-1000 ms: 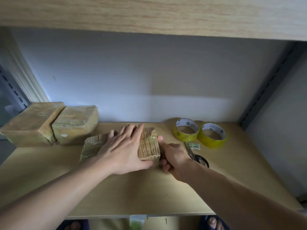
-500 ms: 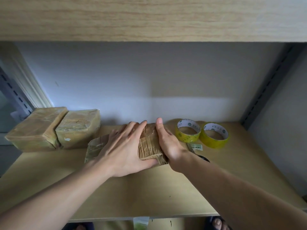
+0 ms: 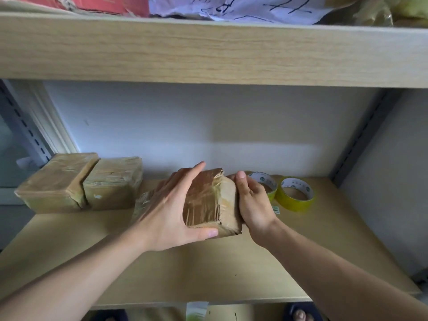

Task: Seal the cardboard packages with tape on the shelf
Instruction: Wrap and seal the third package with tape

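1. Because the package (image 3: pixel 208 200) has to be turned and steadied while its tape is pressed flat, both hands hold it at once: the left hand (image 3: pixel 169 212) lies over its top with straight fingers spread toward the far edge and the thumb hooked under the near edge, so the box is pinched between thumb and palm.
2. While the left hand clamps from above, the right hand (image 3: pixel 252 205) cups the right end, thumb up against the end face and the other fingers hidden behind it; it looks wrapped round that end, probably to smooth the wrinkled tape there or to tip the box.
3. The package sits mid-shelf, its right end seemingly lifted a little off the shelf (image 3: pixel 231 269); whether the left end rests on the board I cannot tell, as the hand covers it. Shiny creased tape already wraps most of what shows, so this one seems nearly sealed.
4. Just right of the right hand, two yellow tape rolls (image 3: pixel 296 195) lie flat side by side, within easy reach for the next strip; the nearer one is partly hidden by the fingers. A small label scrap (image 3: pixel 276 209) lies by them.
5. Well to the left, two taped boxes (image 3: pixel 78 184) stand touching each other against the back wall (image 3: pixel 208 126), likely set aside as finished and kept out of the working space.
6. Overhead, the upper shelf (image 3: pixel 208 49) carries a sheet of paper (image 3: pixel 231 8) with handwriting and other bundles, no part of this step.
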Tool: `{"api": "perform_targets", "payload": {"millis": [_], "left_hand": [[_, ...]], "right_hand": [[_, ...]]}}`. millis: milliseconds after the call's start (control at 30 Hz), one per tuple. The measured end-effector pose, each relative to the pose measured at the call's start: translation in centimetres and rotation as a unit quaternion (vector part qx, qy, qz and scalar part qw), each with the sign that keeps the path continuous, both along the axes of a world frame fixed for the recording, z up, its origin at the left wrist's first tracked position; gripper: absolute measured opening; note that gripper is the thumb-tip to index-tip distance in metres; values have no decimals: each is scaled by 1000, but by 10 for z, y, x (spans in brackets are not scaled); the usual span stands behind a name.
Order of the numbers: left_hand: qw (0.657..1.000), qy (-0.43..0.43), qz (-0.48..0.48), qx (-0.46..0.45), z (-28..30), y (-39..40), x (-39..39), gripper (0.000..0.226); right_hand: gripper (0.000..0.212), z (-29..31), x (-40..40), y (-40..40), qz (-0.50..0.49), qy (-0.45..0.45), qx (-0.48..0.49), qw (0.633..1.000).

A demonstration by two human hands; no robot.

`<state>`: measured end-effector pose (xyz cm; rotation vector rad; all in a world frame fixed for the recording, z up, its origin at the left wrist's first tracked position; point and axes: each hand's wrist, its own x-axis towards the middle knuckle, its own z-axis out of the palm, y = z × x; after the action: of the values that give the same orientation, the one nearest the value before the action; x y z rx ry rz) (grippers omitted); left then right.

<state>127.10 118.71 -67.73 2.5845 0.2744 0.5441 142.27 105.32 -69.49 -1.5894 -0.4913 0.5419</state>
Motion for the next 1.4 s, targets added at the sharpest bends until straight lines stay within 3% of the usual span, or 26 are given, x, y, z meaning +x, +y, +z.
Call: {"api": "perform_targets", "payload": {"millis": [100,133,233,300,400,533,633,700,800,900,1000,1100,1233,1400], "left_hand": [[994,-75,-10,-75,4,-6,2,121],[992,-91,-9,-89,6,-12,5,122],[990,-95,-10,-104,9,-27,15,129],[989,-75,-23,-128,13,-30,19,138],[988,-74,-20,-135,15,-32,18,147],[979,-167,19,-115,9,-39,20,130],[955,-232,48,-180,11,-38,22,114],[933,-251,59,-250,17,-40,25,102],[882,-246,-17,-401,19,-49,30,111],[923,-204,-22,-325,25,-29,19,107],[930,-187,-47,-314,40,3,6,97],[930,-172,-52,-321,49,12,2,83],[922,-133,-80,-354,53,5,5,55],[925,-199,-72,-317,52,-4,4,45]], "right_hand": [[64,21,0,-5,51,109,43,992],[73,32,-3,-7,69,108,43,991],[73,61,-12,-11,30,-80,-44,995],[67,76,-19,-15,-2,-201,-112,973],[64,82,-20,-19,26,-263,-144,954],[48,81,-16,-24,33,-317,-76,945],[44,77,-14,-18,41,-271,26,961],[62,73,-26,-10,84,-204,36,975],[64,65,-39,0,20,-215,51,975],[43,68,-29,-4,26,-153,87,984],[22,72,-19,-11,107,-141,119,977],[21,74,-25,-10,164,-167,126,964],[27,70,-28,-3,149,-165,140,965],[24,73,-36,-1,110,-167,148,969]]}}
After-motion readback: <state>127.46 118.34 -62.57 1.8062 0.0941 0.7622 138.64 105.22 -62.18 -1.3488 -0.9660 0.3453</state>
